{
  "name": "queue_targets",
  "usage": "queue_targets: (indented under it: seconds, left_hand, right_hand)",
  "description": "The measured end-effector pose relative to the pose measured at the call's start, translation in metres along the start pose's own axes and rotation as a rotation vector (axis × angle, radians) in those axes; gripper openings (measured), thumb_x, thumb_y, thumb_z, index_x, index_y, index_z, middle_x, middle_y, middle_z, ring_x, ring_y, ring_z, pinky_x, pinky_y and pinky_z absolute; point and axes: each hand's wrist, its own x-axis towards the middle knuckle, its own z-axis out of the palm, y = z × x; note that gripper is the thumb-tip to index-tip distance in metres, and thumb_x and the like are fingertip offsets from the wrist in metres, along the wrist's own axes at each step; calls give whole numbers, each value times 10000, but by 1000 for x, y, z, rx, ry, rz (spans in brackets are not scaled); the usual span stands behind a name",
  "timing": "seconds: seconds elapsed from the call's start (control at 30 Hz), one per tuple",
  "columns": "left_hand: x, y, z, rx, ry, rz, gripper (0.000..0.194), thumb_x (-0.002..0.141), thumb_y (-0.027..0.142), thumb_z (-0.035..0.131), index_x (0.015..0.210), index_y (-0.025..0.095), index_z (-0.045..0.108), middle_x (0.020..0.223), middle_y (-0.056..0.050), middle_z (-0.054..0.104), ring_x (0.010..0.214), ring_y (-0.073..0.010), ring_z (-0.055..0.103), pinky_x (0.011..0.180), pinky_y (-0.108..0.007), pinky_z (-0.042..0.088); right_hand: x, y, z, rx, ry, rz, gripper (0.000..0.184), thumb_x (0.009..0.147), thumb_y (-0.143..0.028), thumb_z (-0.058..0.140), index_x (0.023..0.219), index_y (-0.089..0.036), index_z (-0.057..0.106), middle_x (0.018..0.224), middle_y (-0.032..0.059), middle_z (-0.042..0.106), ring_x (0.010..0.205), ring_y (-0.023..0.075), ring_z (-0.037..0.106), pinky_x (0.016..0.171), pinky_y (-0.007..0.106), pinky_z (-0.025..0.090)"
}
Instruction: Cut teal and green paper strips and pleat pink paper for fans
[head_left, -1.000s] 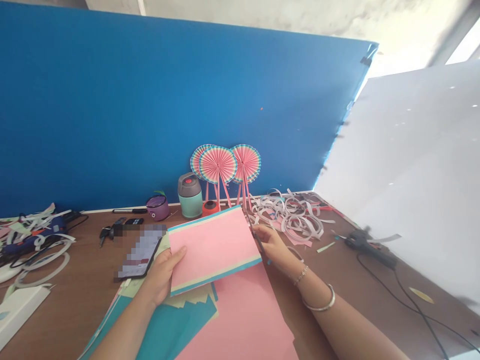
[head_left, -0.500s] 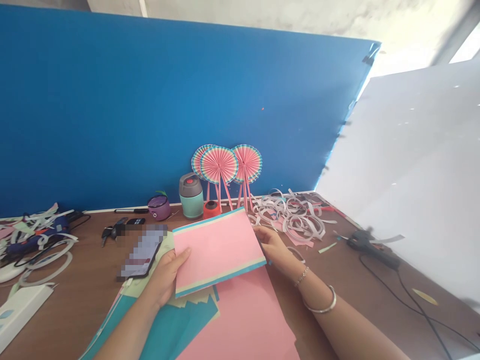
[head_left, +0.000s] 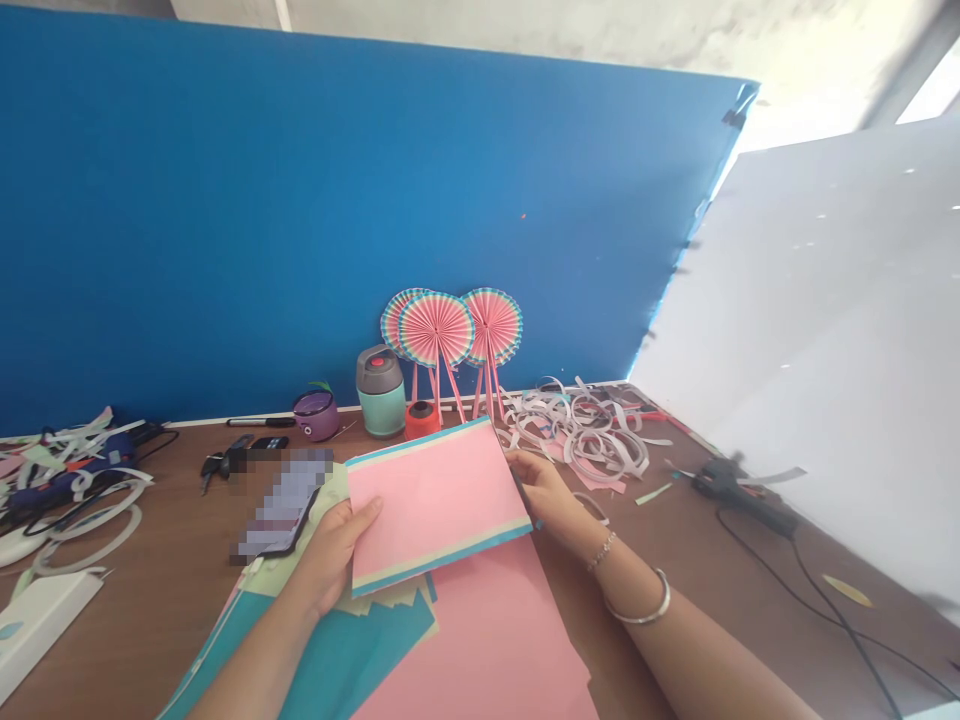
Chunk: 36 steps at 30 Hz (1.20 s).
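Note:
A pink sheet of paper with cream and blue bands along its two long edges is held up in front of me, slightly tilted. My left hand grips its left edge, thumb on top and fingers underneath. At the right edge, my right hand closes on the sheet, its fingertips partly hidden behind it. Under the held sheet lie pink paper, teal paper and pale green paper. Three round pleated paper fans in the same colours lean against the blue board.
A phone lies left of my left hand, near keys. Behind stand a purple cup and a mint flask. Curled paper strips and a glue gun with its cable are on the right. A power strip sits at left.
Almost nothing differs: both hands keep the same hold on the sheet, and the whole view has shifted very slightly.

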Motion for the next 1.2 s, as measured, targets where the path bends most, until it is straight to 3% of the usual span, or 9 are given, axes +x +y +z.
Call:
queue_targets:
  seconds: [1.2]
  left_hand:
    - [2,-3,-2,35,-10,-11,506,670,361,720,1091,104,605,974,-142,706,907,-298,658,753,-380,543]
  right_hand:
    - [2,0,1,-20,26,-12,275,690,-329,701,890,-162,613,729,25,673,701,171,615,640,283,461]
